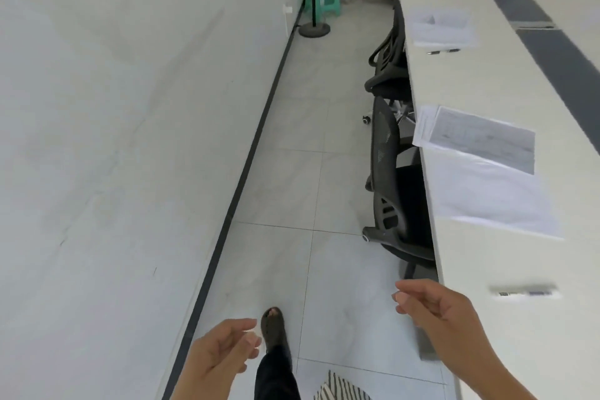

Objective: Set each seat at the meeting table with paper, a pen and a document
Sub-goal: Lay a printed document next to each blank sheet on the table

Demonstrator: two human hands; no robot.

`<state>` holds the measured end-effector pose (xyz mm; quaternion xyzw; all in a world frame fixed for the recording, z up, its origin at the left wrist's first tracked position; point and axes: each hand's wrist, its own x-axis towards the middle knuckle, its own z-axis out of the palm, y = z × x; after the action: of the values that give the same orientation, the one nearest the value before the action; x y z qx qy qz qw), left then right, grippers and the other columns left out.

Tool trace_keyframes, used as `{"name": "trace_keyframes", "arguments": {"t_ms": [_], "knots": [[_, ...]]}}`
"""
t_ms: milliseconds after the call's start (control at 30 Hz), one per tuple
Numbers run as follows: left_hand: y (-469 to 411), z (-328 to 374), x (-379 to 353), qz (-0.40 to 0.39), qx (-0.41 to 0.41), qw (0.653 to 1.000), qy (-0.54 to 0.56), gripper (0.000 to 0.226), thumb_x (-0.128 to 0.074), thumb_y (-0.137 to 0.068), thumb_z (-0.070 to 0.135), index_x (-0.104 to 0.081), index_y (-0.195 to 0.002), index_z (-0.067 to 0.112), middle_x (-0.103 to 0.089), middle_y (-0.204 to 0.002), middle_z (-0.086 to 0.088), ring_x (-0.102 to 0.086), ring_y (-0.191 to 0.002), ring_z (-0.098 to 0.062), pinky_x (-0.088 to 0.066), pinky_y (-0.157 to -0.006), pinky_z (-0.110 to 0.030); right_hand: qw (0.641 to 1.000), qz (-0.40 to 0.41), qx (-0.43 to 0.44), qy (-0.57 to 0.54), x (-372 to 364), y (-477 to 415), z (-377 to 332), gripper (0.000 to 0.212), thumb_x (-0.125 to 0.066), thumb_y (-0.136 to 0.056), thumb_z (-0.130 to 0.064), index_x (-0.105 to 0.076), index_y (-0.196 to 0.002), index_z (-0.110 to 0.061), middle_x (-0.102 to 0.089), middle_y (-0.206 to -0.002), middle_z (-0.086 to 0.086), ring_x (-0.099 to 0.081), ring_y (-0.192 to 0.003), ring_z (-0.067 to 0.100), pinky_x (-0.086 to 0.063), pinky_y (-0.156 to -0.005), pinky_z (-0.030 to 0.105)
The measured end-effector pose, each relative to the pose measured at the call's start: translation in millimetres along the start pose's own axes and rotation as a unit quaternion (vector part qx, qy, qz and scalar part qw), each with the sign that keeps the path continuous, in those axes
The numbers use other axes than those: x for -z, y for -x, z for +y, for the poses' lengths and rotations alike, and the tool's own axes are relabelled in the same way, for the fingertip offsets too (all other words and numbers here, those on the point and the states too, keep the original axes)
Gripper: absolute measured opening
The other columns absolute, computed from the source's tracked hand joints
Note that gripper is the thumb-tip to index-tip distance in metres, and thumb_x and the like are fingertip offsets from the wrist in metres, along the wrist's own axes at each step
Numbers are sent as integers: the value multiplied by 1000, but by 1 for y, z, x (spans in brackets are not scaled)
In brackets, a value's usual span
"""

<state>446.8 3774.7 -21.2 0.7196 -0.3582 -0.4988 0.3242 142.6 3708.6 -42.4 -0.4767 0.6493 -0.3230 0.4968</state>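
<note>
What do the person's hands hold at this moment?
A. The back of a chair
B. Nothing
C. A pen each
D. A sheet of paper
B: the left hand and the right hand are loosely curled with nothing in them, while the nearest pen lies on the table.

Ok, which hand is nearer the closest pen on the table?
Right. The right hand is just left of the pen, by the table edge; the left hand is farther left, over the floor.
</note>
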Motion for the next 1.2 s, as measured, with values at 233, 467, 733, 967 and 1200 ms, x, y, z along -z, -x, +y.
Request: {"name": "trace_keyframes", "arguments": {"t_ms": [233, 467, 733, 967, 1200], "knots": [[-180, 92, 51, -84, -55, 993, -57, 16, -59, -90, 5, -70, -94, 16, -77, -81, -2, -72, -78, -21, -55, -71, -33, 991, 117, -42, -44, -61, -89, -47, 15, -71, -86, -9, -74, -90, -22, -76, -81, -5, -72, -74, 10, -53, -63, 20], [-315, 197, 26, -222, -103, 962, -123, 16, -61, -90, 8, -71, -94, 20, -76, -85, -1, -72, -79, -16, -53, -75, -33, 957, 258, -102, -90, -73, -138, -80, 15, -71, -85, -7, -74, -91, -21, -77, -78, -3, -72, -73, 9, -55, -67, 22], [-412, 275, -71, -322, -128, 925, -153, 8, -66, -89, 13, -70, -94, 17, -75, -86, -7, -70, -78, -18, -52, -74, -33, 920, 341, -150, -119, -41, -236, -89, 13, -71, -86, -12, -74, -90, -24, -77, -80, -8, -72, -73, 7, -55, -73, 33], [-496, 350, -122, -342, -145, 907, -199, 11, -65, -88, 9, -71, -94, 15, -75, -84, -10, -71, -80, -21, -53, -73, -33, 913, 357, -129, -150, 14, -343, -127, 10, -70, -88, -17, -73, -94, -24, -76, -77, -3, -70, -73, 8, -52, -62, 23], [-568, 403, -203, -437, -130, 856, -243, 10, -65, -88, 17, -71, -95, 15, -77, -82, -4, -72, -80, -19, -53, -77, -34, 863, 437, -189, -171, 36, -390, -130, 10, -72, -86, -14, -74, -88, -24, -76, -76, -5, -71, -73, 10, -50, -64, 21]]}}
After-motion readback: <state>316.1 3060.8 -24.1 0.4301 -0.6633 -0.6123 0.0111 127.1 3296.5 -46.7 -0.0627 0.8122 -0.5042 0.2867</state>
